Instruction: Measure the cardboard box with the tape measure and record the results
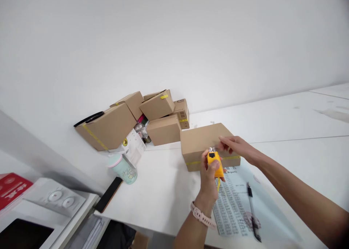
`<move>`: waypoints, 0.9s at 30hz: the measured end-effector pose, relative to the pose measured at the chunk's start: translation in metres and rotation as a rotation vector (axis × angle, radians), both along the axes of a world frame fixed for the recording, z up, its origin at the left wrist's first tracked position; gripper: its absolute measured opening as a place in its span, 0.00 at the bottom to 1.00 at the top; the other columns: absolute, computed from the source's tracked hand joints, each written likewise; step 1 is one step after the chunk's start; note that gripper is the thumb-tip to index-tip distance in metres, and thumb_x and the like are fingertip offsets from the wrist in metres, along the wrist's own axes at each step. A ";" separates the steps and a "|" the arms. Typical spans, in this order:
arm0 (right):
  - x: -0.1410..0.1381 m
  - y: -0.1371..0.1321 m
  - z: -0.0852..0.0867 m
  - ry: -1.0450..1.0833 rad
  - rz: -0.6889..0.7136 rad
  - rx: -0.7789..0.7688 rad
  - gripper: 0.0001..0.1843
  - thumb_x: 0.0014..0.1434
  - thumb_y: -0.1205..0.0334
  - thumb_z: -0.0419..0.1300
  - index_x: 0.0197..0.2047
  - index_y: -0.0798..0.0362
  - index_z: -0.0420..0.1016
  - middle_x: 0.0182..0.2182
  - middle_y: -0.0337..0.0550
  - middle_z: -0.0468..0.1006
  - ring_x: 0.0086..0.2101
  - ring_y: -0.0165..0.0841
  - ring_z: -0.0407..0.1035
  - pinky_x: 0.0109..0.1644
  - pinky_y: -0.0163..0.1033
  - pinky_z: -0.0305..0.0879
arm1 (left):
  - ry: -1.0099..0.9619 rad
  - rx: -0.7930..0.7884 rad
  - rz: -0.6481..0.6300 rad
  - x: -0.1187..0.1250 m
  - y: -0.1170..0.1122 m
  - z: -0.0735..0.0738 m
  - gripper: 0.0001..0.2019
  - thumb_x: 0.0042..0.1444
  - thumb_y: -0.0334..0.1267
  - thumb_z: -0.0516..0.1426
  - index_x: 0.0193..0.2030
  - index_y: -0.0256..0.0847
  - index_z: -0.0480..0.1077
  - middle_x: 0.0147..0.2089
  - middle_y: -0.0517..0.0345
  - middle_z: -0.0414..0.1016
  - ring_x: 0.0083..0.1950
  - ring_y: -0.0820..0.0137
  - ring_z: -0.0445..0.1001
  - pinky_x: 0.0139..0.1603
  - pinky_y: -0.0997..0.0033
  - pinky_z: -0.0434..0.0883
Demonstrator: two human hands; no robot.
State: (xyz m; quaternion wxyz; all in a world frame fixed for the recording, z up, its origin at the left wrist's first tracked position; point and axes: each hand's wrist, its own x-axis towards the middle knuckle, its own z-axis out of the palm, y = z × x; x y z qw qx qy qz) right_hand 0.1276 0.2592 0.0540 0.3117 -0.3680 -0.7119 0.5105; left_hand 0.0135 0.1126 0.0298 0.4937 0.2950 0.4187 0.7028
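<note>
My left hand [209,178] is wrapped round a yellow tape measure [217,169], thumb on its front, with a yellow strap hanging below. A short metallic end [212,149] shows at the top of the case. Just to the right, my right hand [236,146] is closed in a pinch over the cardboard box; whatever its fingertips hold is too small to make out. The closed cardboard box [200,139], with a yellow tape band along its side, stands on the white table [160,190] right behind both hands. Part of its front is hidden by them.
A printed sheet [231,205] with a black pen [251,205] lies near me. More cardboard boxes [163,130] are stacked at the back left. A mint-green cup [125,169] and a dark phone-like slab [109,194] are at the table's left edge, beside a white appliance [54,196].
</note>
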 end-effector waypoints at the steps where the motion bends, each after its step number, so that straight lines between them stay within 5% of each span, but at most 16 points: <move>1: 0.005 -0.011 0.002 0.012 0.077 -0.020 0.35 0.60 0.27 0.56 0.25 0.52 0.76 0.27 0.44 0.76 0.31 0.34 0.66 0.35 0.39 0.62 | 0.007 0.002 -0.001 0.001 0.000 -0.001 0.36 0.49 0.54 0.67 0.63 0.45 0.68 0.48 0.52 0.77 0.33 0.69 0.77 0.22 0.77 0.65; 4: 0.012 -0.036 0.011 0.038 0.211 -0.073 0.33 0.54 0.27 0.64 0.27 0.52 0.76 0.27 0.43 0.77 0.31 0.34 0.67 0.35 0.39 0.63 | 0.040 0.008 -0.048 0.005 0.000 0.000 0.41 0.48 0.54 0.68 0.68 0.45 0.66 0.51 0.50 0.76 0.35 0.69 0.76 0.23 0.77 0.66; 7: 0.008 -0.036 0.017 0.095 0.160 -0.104 0.33 0.49 0.27 0.68 0.23 0.51 0.70 0.23 0.40 0.73 0.28 0.32 0.65 0.34 0.39 0.63 | 0.058 0.009 -0.085 0.010 -0.006 0.004 0.47 0.47 0.54 0.69 0.73 0.46 0.61 0.48 0.52 0.76 0.34 0.69 0.75 0.23 0.77 0.67; 10: -0.002 -0.002 0.020 0.166 -0.034 -0.029 0.32 0.47 0.28 0.70 0.23 0.50 0.71 0.24 0.40 0.73 0.29 0.32 0.65 0.36 0.40 0.65 | 0.042 -0.059 -0.080 0.018 -0.020 -0.001 0.50 0.45 0.56 0.69 0.74 0.46 0.57 0.47 0.53 0.76 0.33 0.69 0.75 0.22 0.77 0.66; 14: -0.021 0.068 0.021 0.041 -0.270 0.005 0.27 0.47 0.33 0.71 0.26 0.50 0.76 0.29 0.47 0.79 0.33 0.37 0.71 0.37 0.42 0.69 | -0.035 -0.224 -0.118 0.041 -0.048 -0.033 0.46 0.41 0.57 0.70 0.66 0.42 0.64 0.44 0.52 0.75 0.29 0.71 0.74 0.19 0.77 0.64; 18: -0.040 0.109 0.010 -0.072 -0.301 0.041 0.24 0.48 0.37 0.72 0.26 0.49 0.73 0.25 0.47 0.77 0.30 0.40 0.71 0.34 0.46 0.69 | -0.111 -0.327 -0.175 0.059 -0.064 -0.058 0.45 0.42 0.57 0.69 0.66 0.43 0.62 0.44 0.51 0.75 0.28 0.68 0.76 0.18 0.77 0.65; 27: -0.064 0.138 -0.010 -0.335 -0.349 0.145 0.18 0.51 0.43 0.68 0.26 0.49 0.75 0.27 0.46 0.81 0.31 0.40 0.74 0.38 0.46 0.69 | -0.135 -0.272 -0.177 0.065 -0.041 -0.033 0.32 0.47 0.65 0.63 0.50 0.42 0.69 0.44 0.51 0.72 0.30 0.67 0.79 0.16 0.78 0.68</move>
